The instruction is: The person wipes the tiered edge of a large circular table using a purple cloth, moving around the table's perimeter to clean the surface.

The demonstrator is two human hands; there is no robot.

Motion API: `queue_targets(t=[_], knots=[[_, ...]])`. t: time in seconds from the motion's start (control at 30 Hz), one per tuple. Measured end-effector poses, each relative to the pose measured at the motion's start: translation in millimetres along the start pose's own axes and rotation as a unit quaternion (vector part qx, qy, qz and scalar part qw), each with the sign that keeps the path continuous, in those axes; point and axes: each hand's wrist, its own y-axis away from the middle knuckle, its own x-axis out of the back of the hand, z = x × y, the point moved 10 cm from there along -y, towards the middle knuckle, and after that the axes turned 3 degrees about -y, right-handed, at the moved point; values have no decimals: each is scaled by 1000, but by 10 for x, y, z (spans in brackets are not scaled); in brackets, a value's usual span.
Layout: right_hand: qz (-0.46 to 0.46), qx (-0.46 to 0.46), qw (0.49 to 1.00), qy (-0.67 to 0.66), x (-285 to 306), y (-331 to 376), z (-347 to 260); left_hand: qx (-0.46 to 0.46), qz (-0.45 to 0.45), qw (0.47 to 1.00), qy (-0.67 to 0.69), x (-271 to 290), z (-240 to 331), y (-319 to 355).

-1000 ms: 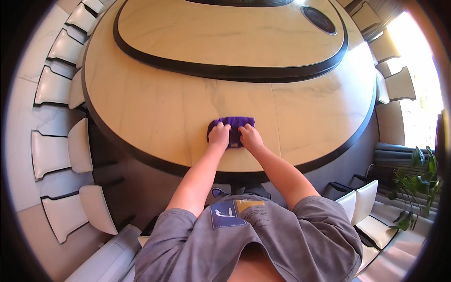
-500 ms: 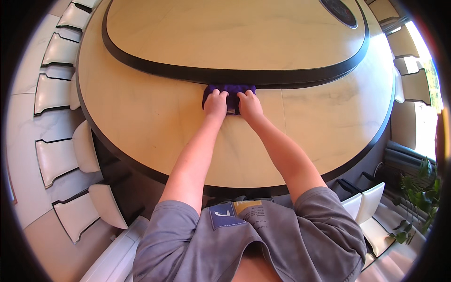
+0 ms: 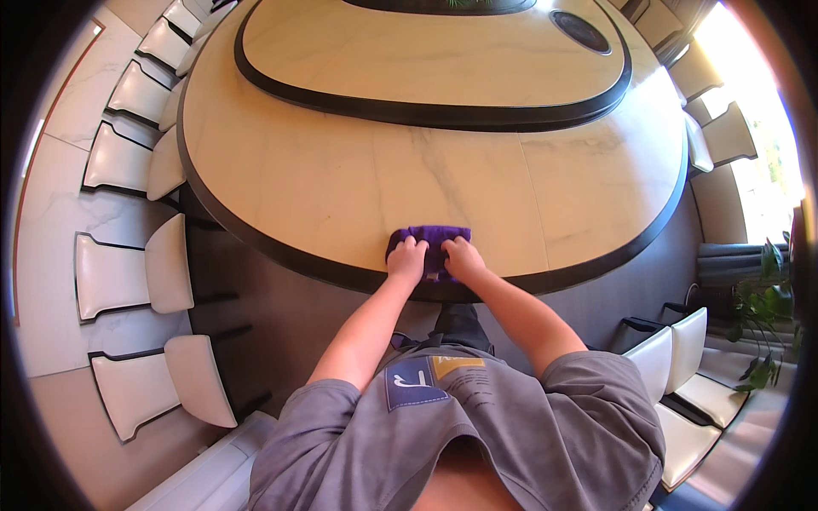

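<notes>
A folded purple cloth [image 3: 433, 238] lies on the big oval beige table [image 3: 324, 170], close to its dark near rim. My left hand [image 3: 407, 260] presses on the cloth's left part and my right hand [image 3: 463, 258] on its right part, fingers curled over it. Both forearms reach forward from my grey shirt at the bottom of the view.
A dark raised band [image 3: 426, 111] rings the table's inner section, with a dark round inset [image 3: 582, 30] at the far right. White chairs [image 3: 128, 272] line the left side and more white chairs [image 3: 682, 375] stand at the lower right. A potted plant [image 3: 767, 307] grows by the bright window.
Both hands have pulled the purple cloth back from the dark inner band toward the table's near rim, after pushing it forward half a second before.
</notes>
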Motion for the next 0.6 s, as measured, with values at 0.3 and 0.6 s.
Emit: queue_targets(t=[0.3,0.6], knots=[[81,89,993,2,-286,694,-391,-24,-12,1000,9,-105,-130,639],[118,89,988,-50,2,-385,-173,-12,-12,997,70,33,-356,-457]])
